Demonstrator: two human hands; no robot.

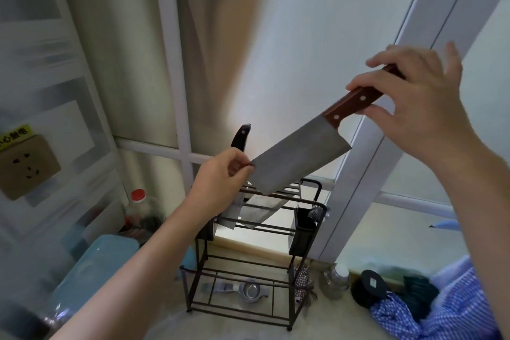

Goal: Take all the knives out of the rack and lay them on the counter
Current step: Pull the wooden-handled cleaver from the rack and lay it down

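A cleaver (300, 156) with a broad steel blade and a brown riveted wooden handle hangs in the air above the black wire rack (242, 265). My right hand (419, 102) grips its handle. My left hand (220, 176) pinches the front tip of the blade between thumb and fingers. A black-handled knife (241, 136) still stands in the rack, its handle sticking up behind my left hand. Steel blades (260, 208) show in the rack's top slots; how many is unclear.
A black utensil cup (305, 225) hangs on the rack's right side. On the counter sit a metal strainer (249, 291), a small jar (335, 280), a dark round lid (372, 283), a blue checked cloth (430, 309), a blue container (93, 270) and a red-capped bottle (136, 205).
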